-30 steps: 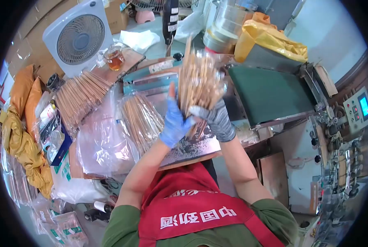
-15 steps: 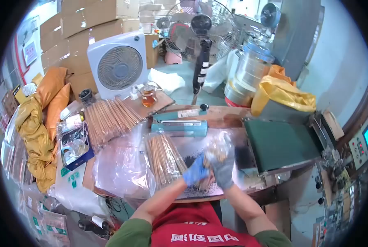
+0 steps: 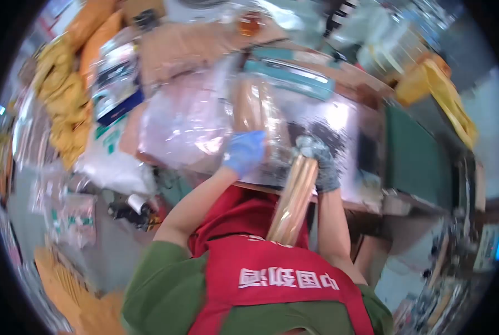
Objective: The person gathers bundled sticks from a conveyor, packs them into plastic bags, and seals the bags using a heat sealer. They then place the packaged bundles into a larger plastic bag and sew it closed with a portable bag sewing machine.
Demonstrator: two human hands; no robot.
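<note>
My right hand [image 3: 321,163], in a grey glove, is closed around the upper end of a bundle of wooden sticks [image 3: 293,201] wrapped in clear plastic. The bundle slants down across the table's front edge towards my red apron. My left hand [image 3: 245,152], in a blue glove, is at the near end of another clear bag of sticks [image 3: 255,106] lying on the table; motion blur smears its fingers, and I cannot tell whether it grips the bag.
Clear plastic bags [image 3: 185,120] lie left of the sticks. Behind is a teal bar-shaped device [image 3: 291,78], and to the right a dark green belt surface [image 3: 419,153]. A blue box [image 3: 118,103] with small items stands at left, and dark specks [image 3: 330,137] dot the shiny tabletop.
My view has tilted down. My hands, together on a plastic-wrapped bundle before, are now apart. The bundle hangs towards my body in my right hand; my left has moved to the bag on the table.
</note>
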